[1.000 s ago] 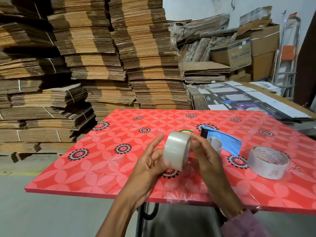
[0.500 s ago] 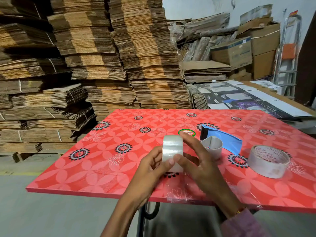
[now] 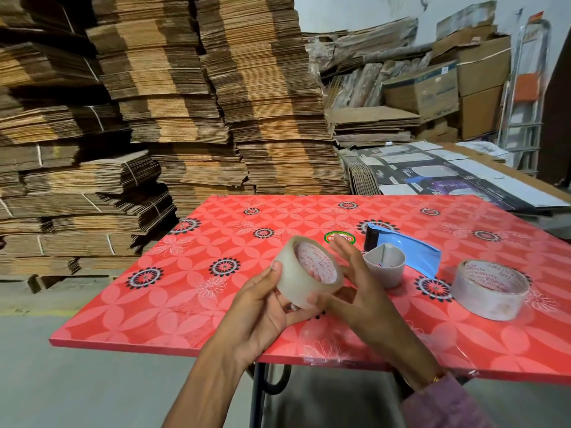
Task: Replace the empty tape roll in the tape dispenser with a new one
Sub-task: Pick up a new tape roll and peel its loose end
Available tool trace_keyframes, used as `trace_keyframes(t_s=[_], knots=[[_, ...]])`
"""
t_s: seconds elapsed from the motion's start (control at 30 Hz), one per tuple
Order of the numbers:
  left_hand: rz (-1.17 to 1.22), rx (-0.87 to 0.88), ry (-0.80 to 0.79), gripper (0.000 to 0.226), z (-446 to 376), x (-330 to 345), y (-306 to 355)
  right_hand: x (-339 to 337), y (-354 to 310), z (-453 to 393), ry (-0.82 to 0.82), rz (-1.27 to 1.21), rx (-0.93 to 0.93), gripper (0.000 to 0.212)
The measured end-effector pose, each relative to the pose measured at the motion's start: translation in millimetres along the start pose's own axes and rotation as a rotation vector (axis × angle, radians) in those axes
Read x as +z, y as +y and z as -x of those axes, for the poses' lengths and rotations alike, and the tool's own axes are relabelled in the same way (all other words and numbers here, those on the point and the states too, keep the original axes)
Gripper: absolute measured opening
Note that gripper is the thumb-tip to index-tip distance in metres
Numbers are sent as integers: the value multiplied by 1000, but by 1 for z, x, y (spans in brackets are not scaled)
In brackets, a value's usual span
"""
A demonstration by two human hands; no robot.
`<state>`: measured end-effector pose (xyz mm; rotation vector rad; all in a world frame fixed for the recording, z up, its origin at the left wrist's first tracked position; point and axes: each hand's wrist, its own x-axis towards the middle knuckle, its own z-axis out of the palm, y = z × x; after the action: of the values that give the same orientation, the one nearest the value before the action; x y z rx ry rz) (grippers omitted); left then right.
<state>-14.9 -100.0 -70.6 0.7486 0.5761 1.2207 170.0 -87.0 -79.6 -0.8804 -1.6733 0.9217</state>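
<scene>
I hold a full roll of clear tape (image 3: 296, 279) above the near part of the red flowered table (image 3: 191, 291). My left hand (image 3: 262, 307) grips it from the left and below. My right hand (image 3: 355, 291) touches its right side, thumb on the lower rim and fingers spread behind it. The roll's open core with red print faces up and right. The blue tape dispenser (image 3: 404, 250) lies flat on the table behind my right hand. A bent, empty grey cardboard core (image 3: 384, 268) stands in front of it.
A second roll of clear tape (image 3: 489, 290) lies flat at the right of the table. A round green and red sticker (image 3: 338, 237) is on the tabletop. Tall stacks of flattened cardboard (image 3: 185, 103) rise behind the table, with boxes and printed sheets at the back right.
The roll has turned in my hands: it stood edge-on half a second ago, and its printed core opening now faces up and right. My right fingers have spread open behind it.
</scene>
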Motion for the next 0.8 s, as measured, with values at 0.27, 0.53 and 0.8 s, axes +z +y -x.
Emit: trace_keyframes(t_s=[0.27,0.53,0.8], knots=[[-500,387,212,57,-4,5,-17,-3,-5,4,161,-22,-26,84],[-798,477,17,51,1,9,-24,-4,-2,3,172,-58,-26,63],[-625,345,6,45,1,6,-15,-12,2,4,279,-161,-8,33]])
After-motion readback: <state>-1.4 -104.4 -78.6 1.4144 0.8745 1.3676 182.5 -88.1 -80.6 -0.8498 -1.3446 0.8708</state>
